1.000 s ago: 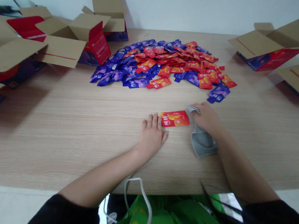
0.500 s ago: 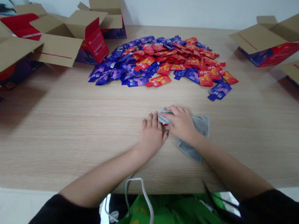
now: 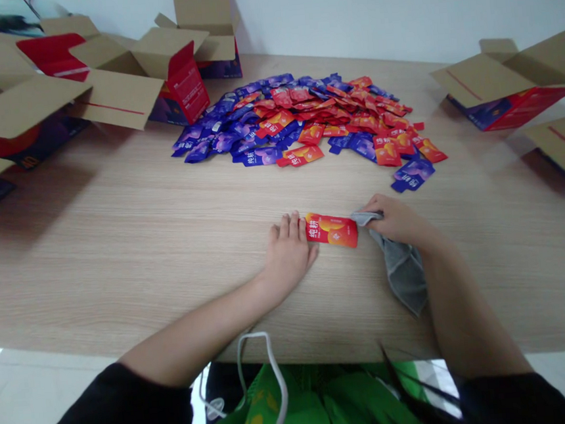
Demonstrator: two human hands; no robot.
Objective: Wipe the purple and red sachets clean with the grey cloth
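A red and orange sachet (image 3: 332,229) with fruit pictures and white characters lies flat on the table. My left hand (image 3: 288,248) rests flat at its left end, fingers stretched out; the fingertips cover that edge, as if pinning it. At the sachet's right end, my right hand (image 3: 398,220) is closed on a grey cloth (image 3: 402,271). A folded corner of the cloth pokes out past the fingers by the sachet's upper right corner, and the rest hangs down beneath the hand onto the table.
A heap of purple sachets (image 3: 235,127) and red sachets (image 3: 343,111) spreads across the back of the table (image 3: 142,250). Open cardboard boxes stand at left, among them a red-sided box (image 3: 187,88), and at right another box (image 3: 506,110). A white cord (image 3: 271,365) hangs before me.
My right hand has swept right with the cloth, uncovering the red sachet. My left hand has stayed in place. The view has shifted slightly.
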